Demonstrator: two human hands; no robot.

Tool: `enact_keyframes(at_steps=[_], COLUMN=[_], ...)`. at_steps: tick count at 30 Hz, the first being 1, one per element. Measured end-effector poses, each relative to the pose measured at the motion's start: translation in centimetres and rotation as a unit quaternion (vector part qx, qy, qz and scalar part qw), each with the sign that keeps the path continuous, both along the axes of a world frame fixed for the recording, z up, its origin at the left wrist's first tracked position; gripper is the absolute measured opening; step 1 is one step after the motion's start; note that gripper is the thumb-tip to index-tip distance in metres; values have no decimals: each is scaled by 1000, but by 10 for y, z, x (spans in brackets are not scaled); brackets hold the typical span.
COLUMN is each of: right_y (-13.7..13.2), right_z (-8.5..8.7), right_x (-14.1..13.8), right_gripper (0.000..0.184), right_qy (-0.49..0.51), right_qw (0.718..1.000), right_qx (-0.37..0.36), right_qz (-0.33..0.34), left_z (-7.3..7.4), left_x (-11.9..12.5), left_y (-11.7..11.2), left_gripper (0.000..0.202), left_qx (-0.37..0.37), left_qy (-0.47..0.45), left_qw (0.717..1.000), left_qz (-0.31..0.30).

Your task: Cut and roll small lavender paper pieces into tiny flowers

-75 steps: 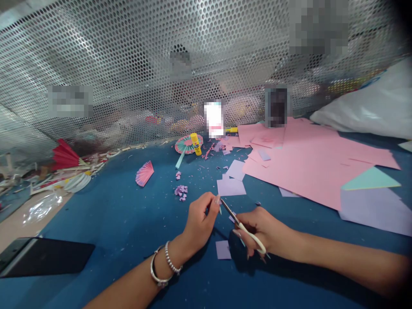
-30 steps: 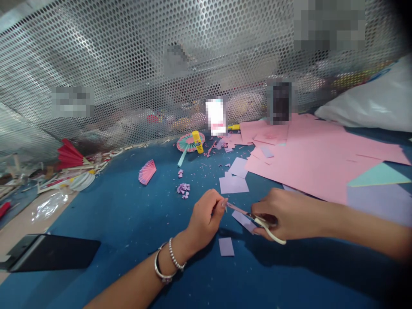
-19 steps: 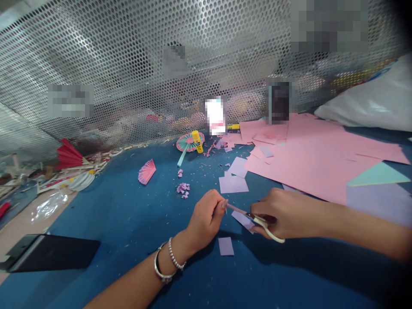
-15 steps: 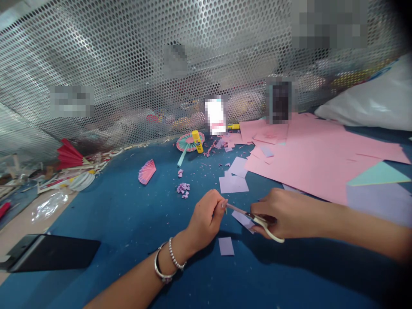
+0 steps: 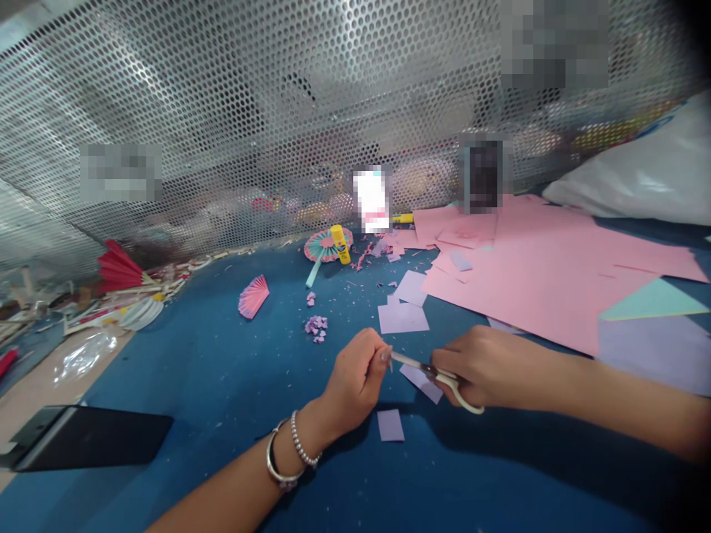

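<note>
My right hand point(image 5: 472, 366) is closed round a pair of scissors point(image 5: 458, 392) with cream handles, its blades pointing left. The blade tips reach my left hand point(image 5: 358, 374), whose thumb and fingers are pinched together. Whatever is in that pinch is mostly hidden by the fingers; only a small pale bit shows by the thumb. Beneath the scissors lies a lilac paper piece point(image 5: 422, 383). A smaller lilac rectangle point(image 5: 390, 425) rests nearer to me on the blue surface. Beyond my hands are more lilac pieces point(image 5: 404, 318) and a little heap of purple paper scraps point(image 5: 316, 326).
A pink-purple folded fan point(image 5: 254, 297), a round paper fan point(image 5: 321, 246) and a yellow glue stick point(image 5: 341, 245) lie farther back. Pink sheets point(image 5: 533, 266) spread over the right side. At left are a black device point(image 5: 94, 437) and a red fan point(image 5: 118, 266). Perforated metal point(image 5: 222, 111) stands behind.
The scissors and my right hand have shifted slightly, the handles moving a little up and left. My left hand stays almost where it was, still pinched.
</note>
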State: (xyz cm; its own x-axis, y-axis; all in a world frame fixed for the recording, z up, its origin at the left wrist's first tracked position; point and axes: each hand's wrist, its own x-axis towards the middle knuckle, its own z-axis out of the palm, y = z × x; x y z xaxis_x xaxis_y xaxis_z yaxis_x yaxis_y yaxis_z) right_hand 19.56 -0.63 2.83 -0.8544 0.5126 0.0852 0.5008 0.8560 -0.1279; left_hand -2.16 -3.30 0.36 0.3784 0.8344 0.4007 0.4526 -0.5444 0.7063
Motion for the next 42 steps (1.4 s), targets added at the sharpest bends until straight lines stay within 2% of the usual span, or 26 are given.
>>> enact_keyframes(at_steps=[7, 15, 23, 28, 30, 32, 36, 39, 42], right_y=[-1, -4, -1, 6, 10, 13, 16, 14, 12], right_z=[-18, -5, -11, 5, 11, 14, 12, 14, 17], right_x=[-2, -5, -2, 0, 2, 6, 20, 28, 24], right_gripper=[11, 14, 13, 16, 16, 24, 62, 69, 65], right_qy=[40, 35, 61, 85, 76, 75, 62, 9, -14], right_qw=[999, 993, 996, 993, 992, 993, 993, 989, 988], right_qx=[-3, -106, -51, -7, -14, -45, -92, -141, -151], right_qz=[9, -24, -31, -87, -97, -76, -30, -35, -24], left_z=[-1, -1, -1, 0, 0, 0, -1, 0, 1], left_x=[1, 2, 1, 1, 1, 2, 3, 3, 4], left_y=[-1, -1, -1, -1, 0, 0, 0, 0, -1], left_gripper=[25, 26, 26, 28, 29, 29, 30, 31, 30], left_qx=[4, 2, -9, -27, -27, -25, -35, -39, -38], left_qy=[-18, -21, -17, -27, -32, -36, -36, -35, -29], left_qw=[1000, 1000, 999, 998, 998, 997, 996, 996, 996], left_qz=[7, 19, 26, 46, 52, 56, 67, 71, 70])
